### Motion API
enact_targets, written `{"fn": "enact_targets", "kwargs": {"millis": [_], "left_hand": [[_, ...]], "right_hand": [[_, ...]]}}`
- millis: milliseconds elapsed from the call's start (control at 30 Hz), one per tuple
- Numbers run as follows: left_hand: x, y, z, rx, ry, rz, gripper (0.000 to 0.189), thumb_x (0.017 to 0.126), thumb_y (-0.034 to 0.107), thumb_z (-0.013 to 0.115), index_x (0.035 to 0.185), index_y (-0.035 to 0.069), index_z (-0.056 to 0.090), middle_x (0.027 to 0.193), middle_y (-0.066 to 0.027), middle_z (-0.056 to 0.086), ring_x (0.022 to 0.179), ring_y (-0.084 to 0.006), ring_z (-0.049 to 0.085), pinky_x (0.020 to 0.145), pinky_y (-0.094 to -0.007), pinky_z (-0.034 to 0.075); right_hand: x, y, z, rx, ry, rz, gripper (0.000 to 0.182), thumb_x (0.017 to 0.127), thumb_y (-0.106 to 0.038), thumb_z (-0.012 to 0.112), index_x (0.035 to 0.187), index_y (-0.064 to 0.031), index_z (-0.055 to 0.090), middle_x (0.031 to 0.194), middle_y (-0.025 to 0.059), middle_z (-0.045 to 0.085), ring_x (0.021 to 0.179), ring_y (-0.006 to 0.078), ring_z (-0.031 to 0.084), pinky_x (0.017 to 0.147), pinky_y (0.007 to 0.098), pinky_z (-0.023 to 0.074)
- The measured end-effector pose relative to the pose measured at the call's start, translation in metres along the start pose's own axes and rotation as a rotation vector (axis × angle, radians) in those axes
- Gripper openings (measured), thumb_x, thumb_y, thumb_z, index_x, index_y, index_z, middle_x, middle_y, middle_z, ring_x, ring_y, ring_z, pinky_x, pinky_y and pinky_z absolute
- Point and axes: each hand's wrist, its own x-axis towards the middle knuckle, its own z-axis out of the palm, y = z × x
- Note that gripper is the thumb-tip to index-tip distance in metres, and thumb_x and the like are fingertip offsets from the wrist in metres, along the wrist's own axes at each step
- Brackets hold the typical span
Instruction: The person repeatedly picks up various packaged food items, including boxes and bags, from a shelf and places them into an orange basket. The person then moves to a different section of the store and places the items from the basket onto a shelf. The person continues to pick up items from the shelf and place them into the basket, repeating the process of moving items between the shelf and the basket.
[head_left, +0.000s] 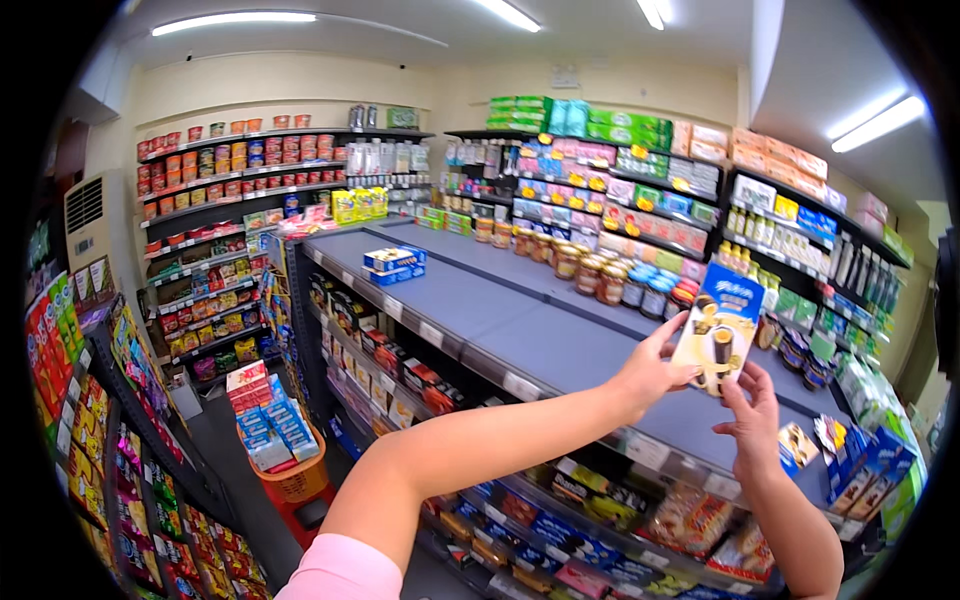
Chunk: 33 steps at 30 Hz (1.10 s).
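Observation:
Both of my hands hold one upright blue-and-cream snack box (718, 330) printed with rolled wafers. My left hand (651, 369) grips its left edge, thumb across the front. Along the lower right edge, my right hand (754, 412) has its fingers on the box. Below them is the grey top shelf (517, 330) of a store gondola. A small stack of blue boxes (394, 264) lies toward that shelf's far left end. Close to my right forearm, another wafer box (796, 444) lies near an open blue display carton (874, 469).
Lidded glass jars (589, 274) line the back half of the shelf top. An orange basket (296, 476) full of boxes stands on a red stool in the aisle. Snack bags fill a rack (127, 480) at left. Packaged cakes (690, 517) sit on lower shelves.

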Motion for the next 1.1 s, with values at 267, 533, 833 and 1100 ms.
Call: {"fn": "enact_targets", "kwargs": {"millis": [267,533,833,1100], "left_hand": [[-0.076,0.068,-0.209,0.172,0.317,0.097,0.054,0.09,0.014,0.057,0.14,0.01,0.036,0.123,-0.0035,0.054,0.102,-0.0111,0.055,0.079,-0.027,0.05],[-0.119,0.114,-0.393,0.755,0.631,0.275,0.056,0.085,0.021,0.063,0.133,-0.001,0.042,0.112,-0.0118,0.057,0.093,-0.0165,0.058,0.08,-0.028,0.048],[-0.135,0.113,-0.473,1.196,0.699,0.272,0.067,0.082,0.02,0.064,0.139,0.003,0.033,0.122,-0.0129,0.047,0.093,-0.0189,0.051,0.081,-0.0305,0.045],[-0.132,0.103,-0.497,1.178,0.659,0.21,0.057,0.081,0.012,0.064,0.133,0.002,0.043,0.129,-0.0127,0.044,0.071,-0.0146,0.058,0.071,-0.0268,0.049]], "right_hand": [[0.071,0.018,0.229,0.121,-0.463,0.389,0.036,0.086,-0.032,0.063,0.11,-0.006,0.055,0.091,0.0033,0.063,0.077,0.0135,0.059,0.06,0.0279,0.0466],[0.125,0.054,0.446,0.243,-0.516,0.415,0.05,0.082,-0.025,0.069,0.116,0.005,0.047,0.095,0.0147,0.062,0.068,0.022,0.062,0.052,0.0313,0.0536],[0.159,0.098,0.536,0.238,-0.362,0.528,0.041,0.084,-0.021,0.066,0.112,0.0023,0.047,0.092,0.0135,0.061,0.07,0.0238,0.063,0.054,0.0331,0.0556],[0.168,0.11,0.56,0.071,-0.359,0.569,0.047,0.08,-0.017,0.069,0.111,0.0066,0.043,0.101,0.0189,0.054,0.071,0.0304,0.064,0.054,0.0373,0.0578]]}}
